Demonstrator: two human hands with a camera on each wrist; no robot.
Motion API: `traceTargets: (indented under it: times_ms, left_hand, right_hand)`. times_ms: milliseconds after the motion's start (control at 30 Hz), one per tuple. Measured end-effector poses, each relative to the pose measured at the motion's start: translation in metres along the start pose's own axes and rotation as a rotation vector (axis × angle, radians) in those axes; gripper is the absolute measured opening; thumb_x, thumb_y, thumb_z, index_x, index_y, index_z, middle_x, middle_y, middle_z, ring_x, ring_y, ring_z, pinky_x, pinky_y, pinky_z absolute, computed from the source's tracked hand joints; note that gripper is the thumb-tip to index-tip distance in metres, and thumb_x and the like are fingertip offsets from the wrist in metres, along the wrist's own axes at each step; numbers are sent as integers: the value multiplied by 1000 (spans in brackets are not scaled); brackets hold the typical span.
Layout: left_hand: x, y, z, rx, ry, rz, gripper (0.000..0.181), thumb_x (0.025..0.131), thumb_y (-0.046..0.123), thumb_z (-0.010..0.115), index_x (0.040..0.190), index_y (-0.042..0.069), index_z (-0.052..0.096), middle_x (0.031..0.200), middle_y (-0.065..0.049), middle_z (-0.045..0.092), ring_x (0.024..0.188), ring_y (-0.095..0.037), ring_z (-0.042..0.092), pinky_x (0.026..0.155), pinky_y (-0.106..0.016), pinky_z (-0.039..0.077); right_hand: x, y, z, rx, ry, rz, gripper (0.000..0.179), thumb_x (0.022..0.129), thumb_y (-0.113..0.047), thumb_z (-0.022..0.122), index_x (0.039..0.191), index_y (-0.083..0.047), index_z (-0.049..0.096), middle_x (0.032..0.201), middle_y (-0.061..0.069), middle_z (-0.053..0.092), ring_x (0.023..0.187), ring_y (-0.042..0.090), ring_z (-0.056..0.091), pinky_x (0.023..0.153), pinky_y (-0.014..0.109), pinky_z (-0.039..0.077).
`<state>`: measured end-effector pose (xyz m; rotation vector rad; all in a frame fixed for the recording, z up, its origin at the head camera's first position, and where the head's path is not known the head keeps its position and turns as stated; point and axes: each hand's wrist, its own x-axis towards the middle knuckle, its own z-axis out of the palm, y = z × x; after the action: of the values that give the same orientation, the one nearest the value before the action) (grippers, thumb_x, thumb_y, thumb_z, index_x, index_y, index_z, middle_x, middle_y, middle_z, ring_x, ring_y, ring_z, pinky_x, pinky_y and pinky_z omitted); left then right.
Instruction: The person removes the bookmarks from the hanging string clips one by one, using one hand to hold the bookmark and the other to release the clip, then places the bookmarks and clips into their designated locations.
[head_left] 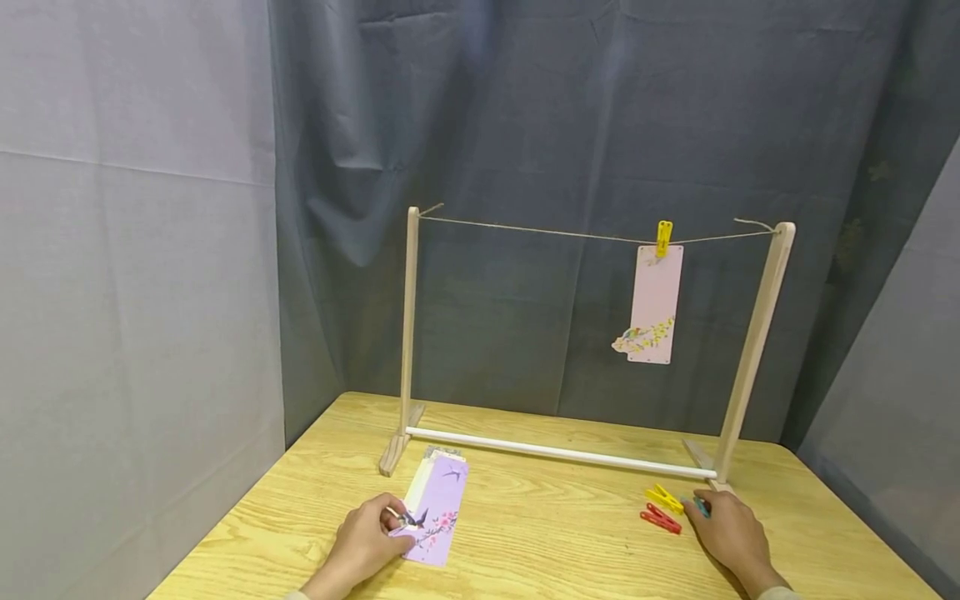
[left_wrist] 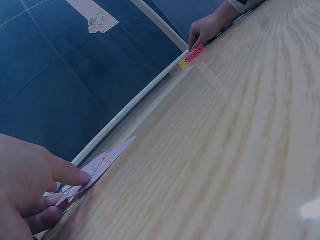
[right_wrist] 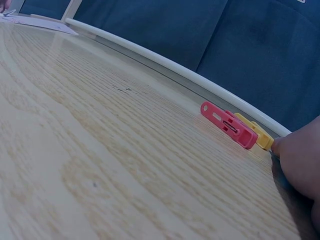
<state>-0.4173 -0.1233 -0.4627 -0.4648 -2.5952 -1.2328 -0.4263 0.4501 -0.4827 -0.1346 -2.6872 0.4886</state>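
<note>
My left hand (head_left: 367,540) pinches the left edge of a lilac bookmark (head_left: 448,500) printed with swallows and pink blossoms. Thumb on top and fingers beneath, it lifts that edge slightly in the left wrist view. Under the lilac card, a cream card (head_left: 420,485) and a grey patterned one peek out. At the table's right, my right hand (head_left: 729,532) has its fingers around a blue clothespin (head_left: 701,505), mostly hidden by the hand. Just left of those fingers lie a yellow clothespin (head_left: 664,498) and a red clothespin (right_wrist: 227,125).
Behind the hands stands a wooden frame (head_left: 752,358) with a white bottom rod (head_left: 562,452) and a string (head_left: 540,229) between its posts. A pink bookmark (head_left: 654,300) hangs from the string's right part by a yellow clothespin (head_left: 663,238). Dark cloth (head_left: 480,333) hangs behind the table.
</note>
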Motion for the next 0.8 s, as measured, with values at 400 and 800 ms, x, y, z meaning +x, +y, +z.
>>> traceTargets:
  times_ms: [400, 800]
  left_hand:
    - [1, -2, 2, -2, -2, 3, 35, 75, 13, 89, 101, 10, 67, 80, 3, 60, 65, -13, 52, 63, -32, 41]
    - [1, -2, 0, -13, -19, -10, 36, 75, 12, 90, 103, 8, 67, 81, 0, 59, 66, -14, 52, 64, -35, 43]
  right_hand:
    - [0, 1, -1, 12, -14, 13, 52, 99, -38, 69, 124, 7, 68, 105, 25, 69, 89, 48, 66, 63, 60, 54]
    - [1, -1, -1, 29, -19, 47, 59, 99, -42, 67, 129, 9, 64, 95, 12, 69, 85, 37, 66, 63, 56, 54]
